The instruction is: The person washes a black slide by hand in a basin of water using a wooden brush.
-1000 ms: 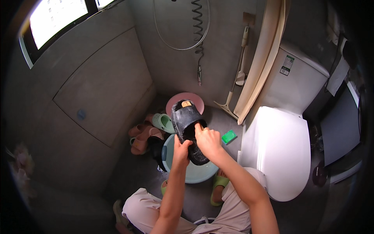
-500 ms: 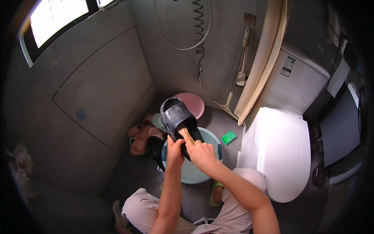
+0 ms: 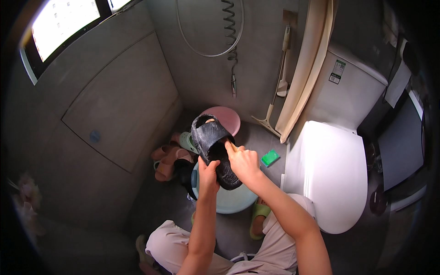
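A black slide slipper (image 3: 211, 136), streaked with whitish suds, is held tilted above a light blue basin (image 3: 233, 205). My left hand (image 3: 208, 173) is closed on the near left edge of its sole, thumb on the footbed. My right hand (image 3: 245, 164) is closed round the handle of a wooden brush (image 3: 232, 147) pushed under the strap. A tan tip, apparently the brush's, shows through the slipper's toe opening; its bristles are hidden.
Behind the basin sits a pink basin (image 3: 227, 120). Pink slippers (image 3: 166, 165), a pale green clog (image 3: 187, 141) and a dark shoe (image 3: 184, 173) lie left. To the right are a green soap-like block (image 3: 270, 157), a white toilet (image 3: 332, 178), a curtain (image 3: 308, 68) and a squeegee (image 3: 269, 120).
My right hand has moved slightly right and up, pushing the brush deeper under the strap, so a tan tip now shows at the toe. The slipper has turned to show more footbed.
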A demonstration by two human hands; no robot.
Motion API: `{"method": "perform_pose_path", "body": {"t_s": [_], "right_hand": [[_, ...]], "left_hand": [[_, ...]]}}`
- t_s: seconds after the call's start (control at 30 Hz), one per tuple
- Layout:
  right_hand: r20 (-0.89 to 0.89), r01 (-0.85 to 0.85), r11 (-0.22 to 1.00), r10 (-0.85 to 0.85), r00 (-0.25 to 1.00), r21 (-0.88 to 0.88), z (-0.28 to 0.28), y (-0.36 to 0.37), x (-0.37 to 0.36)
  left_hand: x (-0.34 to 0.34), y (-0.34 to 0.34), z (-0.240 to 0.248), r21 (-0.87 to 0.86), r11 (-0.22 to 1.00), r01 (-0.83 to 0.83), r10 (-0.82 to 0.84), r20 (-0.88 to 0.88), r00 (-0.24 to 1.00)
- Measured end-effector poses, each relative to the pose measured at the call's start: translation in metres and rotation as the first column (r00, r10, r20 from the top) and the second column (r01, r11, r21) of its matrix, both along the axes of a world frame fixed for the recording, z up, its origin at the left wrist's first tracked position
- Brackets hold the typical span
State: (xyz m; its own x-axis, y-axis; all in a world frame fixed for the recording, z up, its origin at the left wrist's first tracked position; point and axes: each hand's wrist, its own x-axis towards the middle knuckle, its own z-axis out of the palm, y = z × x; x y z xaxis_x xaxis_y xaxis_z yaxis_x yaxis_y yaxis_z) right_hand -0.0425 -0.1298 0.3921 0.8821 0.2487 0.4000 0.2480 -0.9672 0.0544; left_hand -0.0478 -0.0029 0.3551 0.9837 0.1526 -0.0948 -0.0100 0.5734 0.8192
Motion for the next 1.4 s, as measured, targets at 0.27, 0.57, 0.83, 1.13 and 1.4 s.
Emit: {"method": "perform_pose_path", "body": {"t_s": [0.27, 0.57, 0.83, 1.13, 1.4], "right_hand": [[-0.085, -0.051, 0.994, 0.043, 0.995, -0.092, 0.003, 0.006, -0.034], [-0.257, -0.11, 0.994, 0.111, 0.96, 0.016, 0.015, -0.018, -0.027], [-0.433, 0.396, 0.839, -0.221, 0.874, 0.372, -0.057, -0.153, 0.072], [-0.668, 0.826, 0.44, -0.5, 0.551, 0.352, -0.264, -0.179, 0.063], [-0.651, 0.722, 0.645, -0.44, 0.619, 0.251, -0.357, -0.189, 0.038]], "left_hand": [[0.006, 0.027, -0.016, 0.095, 0.993, -0.068, 0.07, -0.018, 0.997], [0.017, 0.045, -0.027, 0.141, 0.978, -0.151, 0.155, -0.024, 0.988], [0.022, 0.023, -0.054, 0.064, 0.996, -0.058, 0.067, -0.145, 0.987], [0.016, 0.025, -0.067, 0.069, 0.998, -0.004, 0.018, -0.208, 0.978], [0.023, 0.022, -0.088, 0.051, 0.999, -0.005, 0.021, -0.317, 0.948]]}}
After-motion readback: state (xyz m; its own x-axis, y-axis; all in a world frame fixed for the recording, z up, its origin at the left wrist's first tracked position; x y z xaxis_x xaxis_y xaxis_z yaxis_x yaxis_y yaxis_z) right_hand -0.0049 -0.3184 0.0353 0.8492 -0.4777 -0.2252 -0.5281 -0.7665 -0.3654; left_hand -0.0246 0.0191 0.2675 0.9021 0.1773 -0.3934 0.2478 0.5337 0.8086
